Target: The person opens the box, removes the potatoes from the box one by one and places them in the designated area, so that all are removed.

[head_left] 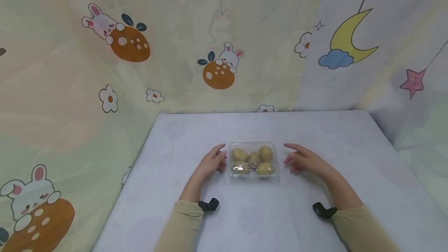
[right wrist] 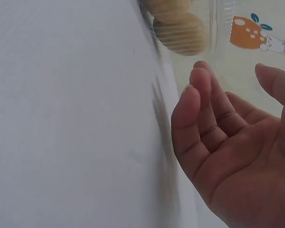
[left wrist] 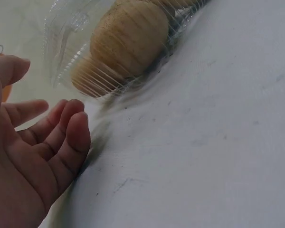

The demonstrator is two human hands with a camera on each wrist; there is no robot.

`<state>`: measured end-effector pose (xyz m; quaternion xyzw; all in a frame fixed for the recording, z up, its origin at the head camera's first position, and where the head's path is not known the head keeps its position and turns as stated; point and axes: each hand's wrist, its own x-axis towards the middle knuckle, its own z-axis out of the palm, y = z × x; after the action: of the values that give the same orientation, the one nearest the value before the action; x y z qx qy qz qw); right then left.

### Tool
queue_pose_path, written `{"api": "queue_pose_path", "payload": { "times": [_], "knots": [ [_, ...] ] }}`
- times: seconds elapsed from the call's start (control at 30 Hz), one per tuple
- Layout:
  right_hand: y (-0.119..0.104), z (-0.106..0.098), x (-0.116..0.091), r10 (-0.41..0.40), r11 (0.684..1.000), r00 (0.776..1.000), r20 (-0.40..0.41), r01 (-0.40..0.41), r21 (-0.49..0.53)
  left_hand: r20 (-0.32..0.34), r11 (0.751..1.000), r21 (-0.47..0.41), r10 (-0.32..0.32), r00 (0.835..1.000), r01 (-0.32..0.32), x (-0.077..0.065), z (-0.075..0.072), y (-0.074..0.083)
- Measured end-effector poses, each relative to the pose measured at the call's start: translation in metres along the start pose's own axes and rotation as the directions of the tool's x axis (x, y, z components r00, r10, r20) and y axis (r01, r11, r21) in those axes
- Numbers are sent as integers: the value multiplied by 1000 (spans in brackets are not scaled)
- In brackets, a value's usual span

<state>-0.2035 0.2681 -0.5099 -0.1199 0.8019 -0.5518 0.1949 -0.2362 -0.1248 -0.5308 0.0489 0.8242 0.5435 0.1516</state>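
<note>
A clear plastic clamshell box (head_left: 254, 174) stands on the table with its lid down, holding several small yellow-brown potatoes (head_left: 265, 153). Just left of the box is my left hand (head_left: 211, 161), its fingers loosely bent and nothing in them. On the other side, my right hand (head_left: 304, 160) hovers with relaxed fingers, a small gap from the box wall. Through the ribbed plastic, the left wrist view shows a potato (left wrist: 130, 38) close beyond the fingertips. Likewise a potato (right wrist: 181, 35) appears past the right fingers in the right wrist view.
A white cloth covers the table (head_left: 252, 221). Behind it hangs a printed backdrop (head_left: 175, 65) with rabbits, oranges, flowers and a moon. A black wrist device (head_left: 209, 205) sits at the left cuff, another black device (head_left: 324, 210) at the right cuff.
</note>
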Motion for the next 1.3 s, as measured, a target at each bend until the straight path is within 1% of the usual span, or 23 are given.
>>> {"api": "queue_pose_path", "payload": {
  "times": [0.1,0.2,0.33,0.47,0.57,0.63,0.7,0.8,0.9,0.97,1.07,1.17,1.3],
  "knots": [
    [1,6,5,27,998,1000,2,-27,50,44,994,-107,2,999,3,0,4,-5],
    [1,10,10,46,994,999,1,-46,97,75,982,-187,-15,997,29,-2,7,-9],
    [5,16,15,61,984,998,1,-60,168,92,966,-254,-29,995,52,-3,9,-12],
    [7,22,18,89,971,996,1,-87,223,127,949,-312,-15,992,54,-2,10,-16],
    [6,28,18,90,967,996,9,-89,238,181,939,-339,6,984,57,-3,9,-20],
    [5,31,17,84,966,996,26,-88,242,222,934,-353,25,975,56,-3,7,-22],
    [5,35,17,73,965,996,53,-84,250,272,925,-376,49,961,59,-4,5,-24],
    [6,38,16,53,959,994,96,-77,272,344,908,-414,88,935,67,-6,1,-26],
    [7,40,16,28,951,992,120,-64,301,389,899,-432,111,914,74,-8,-1,-25],
    [7,40,16,2,950,991,131,-43,310,400,896,-437,118,909,76,-9,-2,-24],
    [7,39,17,-30,950,990,140,-16,313,400,895,-440,119,909,76,-9,-3,-22],
    [7,39,18,-29,952,991,132,-13,307,399,896,-437,121,909,72,-9,-3,-20],
    [6,38,20,-27,951,992,119,-11,308,401,902,-430,147,904,44,-6,-4,-19]
  ]
}}
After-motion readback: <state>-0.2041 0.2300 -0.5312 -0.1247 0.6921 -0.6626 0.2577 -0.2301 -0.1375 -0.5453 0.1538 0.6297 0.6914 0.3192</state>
